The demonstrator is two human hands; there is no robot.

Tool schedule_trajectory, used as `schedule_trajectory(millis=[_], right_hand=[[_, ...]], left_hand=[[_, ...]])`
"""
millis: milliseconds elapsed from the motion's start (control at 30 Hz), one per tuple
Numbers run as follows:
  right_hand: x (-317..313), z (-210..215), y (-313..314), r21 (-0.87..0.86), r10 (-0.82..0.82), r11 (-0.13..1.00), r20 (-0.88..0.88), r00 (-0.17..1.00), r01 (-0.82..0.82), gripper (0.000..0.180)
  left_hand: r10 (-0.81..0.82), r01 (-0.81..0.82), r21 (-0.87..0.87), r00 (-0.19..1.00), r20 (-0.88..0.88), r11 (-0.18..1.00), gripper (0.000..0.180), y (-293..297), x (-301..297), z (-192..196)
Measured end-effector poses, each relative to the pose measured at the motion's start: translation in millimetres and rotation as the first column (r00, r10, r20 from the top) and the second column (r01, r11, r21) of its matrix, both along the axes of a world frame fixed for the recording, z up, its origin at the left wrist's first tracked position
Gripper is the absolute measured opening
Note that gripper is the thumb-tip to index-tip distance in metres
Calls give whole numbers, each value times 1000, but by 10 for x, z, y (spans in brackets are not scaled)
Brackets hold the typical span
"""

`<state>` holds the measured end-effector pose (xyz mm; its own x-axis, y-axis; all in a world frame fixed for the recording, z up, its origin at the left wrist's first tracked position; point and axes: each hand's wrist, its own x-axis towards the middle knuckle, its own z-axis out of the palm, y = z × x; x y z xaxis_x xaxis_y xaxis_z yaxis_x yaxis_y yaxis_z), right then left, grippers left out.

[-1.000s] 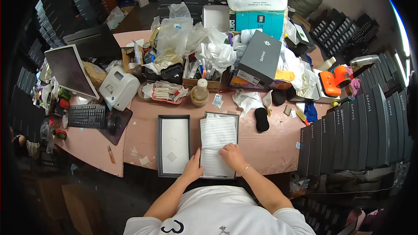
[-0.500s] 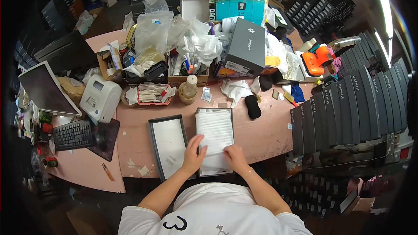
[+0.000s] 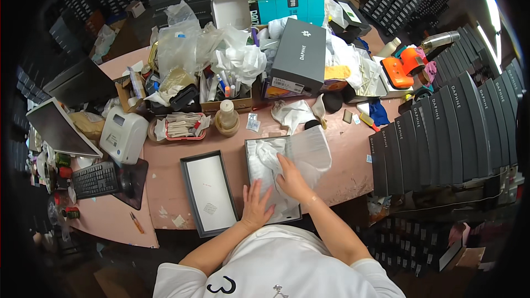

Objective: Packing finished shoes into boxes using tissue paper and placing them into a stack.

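Dark box at tabletop's near edge, right of lid; long axis runs from near edge toward far edge. White paper spills over box's right side, beyond and rightward of right hand, nearer one; pinch or touch, cannot tell. Left hand spread on wrapping, box's near left part.
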<state>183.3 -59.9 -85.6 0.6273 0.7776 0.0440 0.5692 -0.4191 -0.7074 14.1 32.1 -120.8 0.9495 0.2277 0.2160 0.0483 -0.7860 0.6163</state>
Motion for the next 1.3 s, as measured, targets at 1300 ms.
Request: schedule_trajectory(millis=[1300], right_hand=[[-1086, -123, 632, -171, 511, 856, 131, 850, -488, 58]], left_hand=[[-232, -388, -864, 852, -469, 321, 68, 94, -1224, 569]])
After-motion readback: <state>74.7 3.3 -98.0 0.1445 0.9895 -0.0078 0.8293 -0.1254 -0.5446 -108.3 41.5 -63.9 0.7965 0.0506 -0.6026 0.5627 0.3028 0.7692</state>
